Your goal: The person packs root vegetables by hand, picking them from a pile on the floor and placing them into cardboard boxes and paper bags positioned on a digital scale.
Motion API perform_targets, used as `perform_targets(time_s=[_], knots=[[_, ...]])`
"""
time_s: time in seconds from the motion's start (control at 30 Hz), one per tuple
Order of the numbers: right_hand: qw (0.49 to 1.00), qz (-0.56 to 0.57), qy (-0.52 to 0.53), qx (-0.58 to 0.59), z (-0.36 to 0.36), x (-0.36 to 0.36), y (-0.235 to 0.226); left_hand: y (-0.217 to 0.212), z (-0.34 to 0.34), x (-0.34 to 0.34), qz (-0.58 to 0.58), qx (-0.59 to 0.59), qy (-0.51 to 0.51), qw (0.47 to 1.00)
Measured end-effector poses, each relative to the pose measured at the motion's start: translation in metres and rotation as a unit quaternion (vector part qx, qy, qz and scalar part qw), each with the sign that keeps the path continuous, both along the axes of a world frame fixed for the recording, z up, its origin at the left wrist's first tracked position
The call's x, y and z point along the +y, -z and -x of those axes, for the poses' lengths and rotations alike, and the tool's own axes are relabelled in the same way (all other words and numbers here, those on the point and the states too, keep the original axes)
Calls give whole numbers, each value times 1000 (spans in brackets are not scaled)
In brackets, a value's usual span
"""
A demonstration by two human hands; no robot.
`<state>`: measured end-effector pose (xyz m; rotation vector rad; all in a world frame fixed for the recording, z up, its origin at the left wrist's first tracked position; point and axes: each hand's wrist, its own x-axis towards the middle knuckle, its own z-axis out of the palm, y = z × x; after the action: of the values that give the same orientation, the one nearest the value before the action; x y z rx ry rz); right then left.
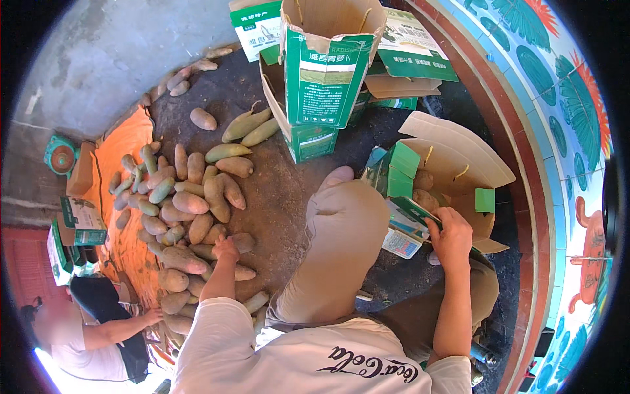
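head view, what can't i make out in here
All in the head view:
Left hand: its grip, hidden under its back.
Open box: its floor, covered by vegetables and a green flap.
Lower box: its inside, blocked by the upper box.
Vegetable pile: one part, behind the left sleeve.

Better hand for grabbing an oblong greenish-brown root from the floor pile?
Left, likely: the left hand is right at the roots; the right hand is across at the open green-and-brown cardboard box.
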<state>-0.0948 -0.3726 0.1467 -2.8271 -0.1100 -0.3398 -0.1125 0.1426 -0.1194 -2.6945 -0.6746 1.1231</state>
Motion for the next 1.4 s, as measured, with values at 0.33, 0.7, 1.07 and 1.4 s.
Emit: perform_targets(time_s=[0.33, 0.7, 1.07, 1.4], knots=[[1000, 23, 17, 9, -1, -2, 1, 4, 19, -14, -12, 68, 58, 996], [1000, 7, 6, 4, -5, 1, 2, 34, 63, 29, 12, 129, 5, 992], [1000, 2, -14, -2, -6, 8, 0, 43, 66, 40, 124, 44, -113, 985], [998, 57, -6, 6, 14, -5, 12, -109, -46, -84, 457, -246, -242, 820]])
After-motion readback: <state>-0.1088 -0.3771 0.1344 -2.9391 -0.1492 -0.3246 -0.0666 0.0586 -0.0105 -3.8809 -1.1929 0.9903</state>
